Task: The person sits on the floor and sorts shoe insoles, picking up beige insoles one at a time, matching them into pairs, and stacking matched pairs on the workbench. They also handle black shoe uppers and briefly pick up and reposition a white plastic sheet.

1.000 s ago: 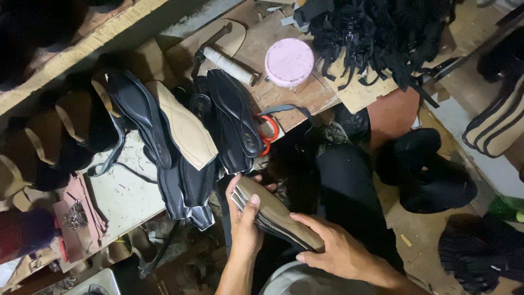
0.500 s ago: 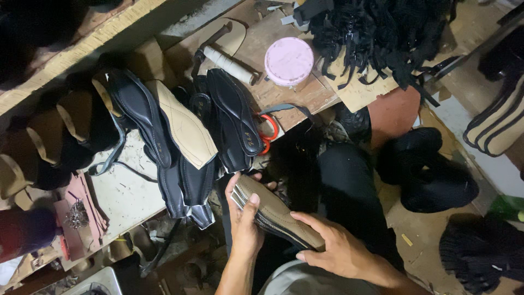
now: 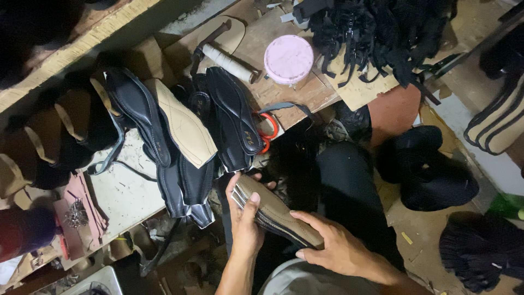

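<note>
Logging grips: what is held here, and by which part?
A tan shoe sole: left hand grips its upper end, right hand its lower end.

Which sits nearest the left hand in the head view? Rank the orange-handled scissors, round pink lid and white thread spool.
From the left hand:
1. Orange-handled scissors, just above it.
2. Round pink lid, higher, slightly right.
3. White thread spool, upper bench; nearly tied with the lid.

**Dim workshop, light falling from above**

Soft overhead light is falling on the middle of the scene, brightening the pink round lid, the tan sole and the pale table. The far left corner and the gap beneath the table are sinking into deep shadow, and the black straps are losing detail. Both hands are showing sharply, without motion blur. Faint grain is sitting in the dark areas, and no glare is showing.
</note>
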